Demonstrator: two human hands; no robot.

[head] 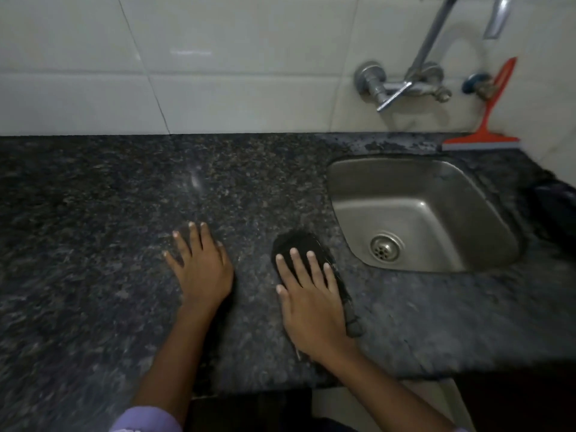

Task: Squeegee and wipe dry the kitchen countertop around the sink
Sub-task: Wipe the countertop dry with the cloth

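A dark speckled granite countertop (93, 198) runs across the view, with a steel sink (352, 182) set into it at the right. My right hand (311, 297) lies flat with fingers spread on a black cloth (299, 241), pressing it onto the counter just left of the sink. My left hand (202, 266) rests flat and open on the bare counter, a hand's width to the left of the cloth. A red squeegee (486, 120) leans against the tiled wall behind the sink, its blade on the counter.
A chrome wall tap (402, 85) hangs over the back of the sink. White wall tiles (218, 57) back the counter. A dark object (554, 201) lies at the far right edge. The counter's front edge (249, 388) runs just below my wrists.
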